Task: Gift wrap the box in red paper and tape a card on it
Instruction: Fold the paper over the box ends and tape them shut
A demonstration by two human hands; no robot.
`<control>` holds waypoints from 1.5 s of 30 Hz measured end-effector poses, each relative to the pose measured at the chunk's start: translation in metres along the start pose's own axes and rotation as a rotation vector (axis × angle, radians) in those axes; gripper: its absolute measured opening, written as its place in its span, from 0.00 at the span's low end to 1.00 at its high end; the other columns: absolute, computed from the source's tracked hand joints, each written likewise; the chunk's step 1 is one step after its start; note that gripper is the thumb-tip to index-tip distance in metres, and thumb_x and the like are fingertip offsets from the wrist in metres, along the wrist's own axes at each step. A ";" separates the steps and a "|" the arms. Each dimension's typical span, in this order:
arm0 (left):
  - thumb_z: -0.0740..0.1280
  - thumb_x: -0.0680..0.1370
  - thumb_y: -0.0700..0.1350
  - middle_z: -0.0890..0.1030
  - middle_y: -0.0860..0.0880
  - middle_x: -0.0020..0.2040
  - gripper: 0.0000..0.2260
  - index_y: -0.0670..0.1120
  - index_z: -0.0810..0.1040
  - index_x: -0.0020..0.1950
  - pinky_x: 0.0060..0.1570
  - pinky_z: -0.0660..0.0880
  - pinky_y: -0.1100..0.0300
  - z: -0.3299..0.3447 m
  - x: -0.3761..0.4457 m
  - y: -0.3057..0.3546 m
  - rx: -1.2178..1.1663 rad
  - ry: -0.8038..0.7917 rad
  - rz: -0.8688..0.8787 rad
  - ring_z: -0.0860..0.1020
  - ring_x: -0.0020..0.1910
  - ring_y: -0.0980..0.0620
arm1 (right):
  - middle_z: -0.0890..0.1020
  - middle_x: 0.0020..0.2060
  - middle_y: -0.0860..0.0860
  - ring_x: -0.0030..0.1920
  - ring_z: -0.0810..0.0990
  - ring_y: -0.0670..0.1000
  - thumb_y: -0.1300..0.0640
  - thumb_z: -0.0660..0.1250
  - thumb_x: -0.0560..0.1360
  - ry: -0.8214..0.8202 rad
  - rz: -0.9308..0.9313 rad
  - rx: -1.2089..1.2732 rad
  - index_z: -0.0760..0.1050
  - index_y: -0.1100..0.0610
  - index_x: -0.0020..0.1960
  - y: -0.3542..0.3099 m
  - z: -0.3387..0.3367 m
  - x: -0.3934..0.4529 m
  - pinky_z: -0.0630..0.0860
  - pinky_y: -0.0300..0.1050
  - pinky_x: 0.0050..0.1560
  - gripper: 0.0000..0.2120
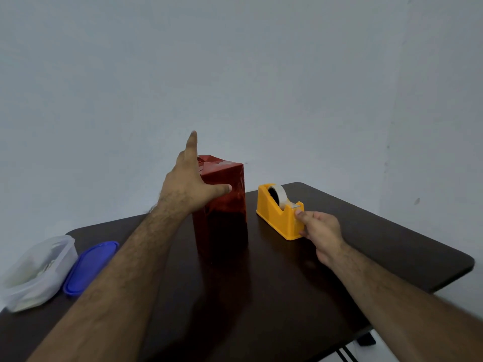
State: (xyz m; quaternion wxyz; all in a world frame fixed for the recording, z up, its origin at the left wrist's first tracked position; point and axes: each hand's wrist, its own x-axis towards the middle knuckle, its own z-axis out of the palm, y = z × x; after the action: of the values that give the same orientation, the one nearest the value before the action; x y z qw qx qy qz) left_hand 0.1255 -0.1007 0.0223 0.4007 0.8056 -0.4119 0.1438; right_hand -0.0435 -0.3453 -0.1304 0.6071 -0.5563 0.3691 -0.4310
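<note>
A tall box wrapped in shiny red paper [224, 205] stands upright near the middle of the dark table [366, 244]. My left hand [189, 178] rests against its upper left side, thumb across the front face and fingers spread, index finger pointing up. Right of the box stands a yellow tape dispenser [277, 212] with a roll of tape [281, 194]. My right hand [320, 233] pinches a strip of clear tape at the dispenser's near end by the cutter. No card is in view.
At the table's left edge sit a clear plastic container [36, 273] with pale contents and, beside it, its blue lid [90, 266]. A plain wall stands behind the table. The table's right edge lies just past my right forearm.
</note>
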 end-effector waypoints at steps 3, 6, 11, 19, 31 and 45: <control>0.85 0.67 0.59 0.67 0.49 0.81 0.62 0.62 0.42 0.86 0.70 0.72 0.45 0.002 -0.001 0.001 0.022 -0.008 0.013 0.72 0.76 0.42 | 0.87 0.53 0.52 0.56 0.84 0.53 0.48 0.77 0.78 0.018 -0.019 -0.005 0.86 0.58 0.53 0.003 0.000 0.000 0.84 0.57 0.59 0.13; 0.84 0.67 0.59 0.67 0.49 0.81 0.62 0.61 0.43 0.87 0.70 0.72 0.44 0.003 -0.002 0.004 0.024 -0.011 0.016 0.72 0.76 0.42 | 0.85 0.45 0.53 0.53 0.84 0.55 0.53 0.78 0.77 0.079 -0.024 -0.089 0.84 0.59 0.45 0.007 0.000 0.001 0.81 0.51 0.49 0.09; 0.84 0.68 0.58 0.65 0.48 0.82 0.61 0.60 0.43 0.87 0.70 0.73 0.43 0.003 -0.005 0.007 0.023 -0.012 0.012 0.72 0.76 0.41 | 0.83 0.43 0.54 0.48 0.81 0.55 0.55 0.78 0.77 0.052 -0.054 -0.030 0.83 0.59 0.44 0.005 -0.006 -0.009 0.78 0.52 0.46 0.09; 0.83 0.67 0.64 0.63 0.49 0.83 0.61 0.60 0.43 0.87 0.72 0.72 0.43 0.000 -0.001 0.004 -0.013 -0.020 0.029 0.70 0.77 0.42 | 0.87 0.53 0.51 0.50 0.83 0.45 0.55 0.76 0.79 0.002 -0.095 0.157 0.84 0.58 0.54 -0.028 -0.005 -0.039 0.75 0.40 0.39 0.08; 0.75 0.77 0.54 0.77 0.56 0.69 0.08 0.54 0.87 0.54 0.62 0.76 0.54 -0.024 0.010 0.011 -0.356 0.403 0.199 0.72 0.72 0.57 | 0.85 0.47 0.45 0.42 0.71 0.46 0.52 0.80 0.74 -0.327 -0.114 0.446 0.86 0.55 0.54 -0.134 0.082 -0.081 0.69 0.43 0.37 0.11; 0.82 0.73 0.44 0.88 0.46 0.52 0.07 0.46 0.88 0.49 0.41 0.78 0.68 -0.064 0.010 0.031 -0.749 0.124 -0.094 0.85 0.48 0.58 | 0.85 0.36 0.43 0.29 0.75 0.41 0.53 0.78 0.76 -0.541 -0.156 0.379 0.84 0.55 0.53 -0.176 0.129 -0.110 0.69 0.42 0.37 0.09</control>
State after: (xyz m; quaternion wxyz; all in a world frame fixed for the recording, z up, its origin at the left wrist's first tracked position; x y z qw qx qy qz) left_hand 0.1139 -0.0676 0.0846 0.6977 0.6111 -0.3737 0.0130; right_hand 0.0171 -0.1982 0.0546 0.7409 -0.5542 0.0643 -0.3738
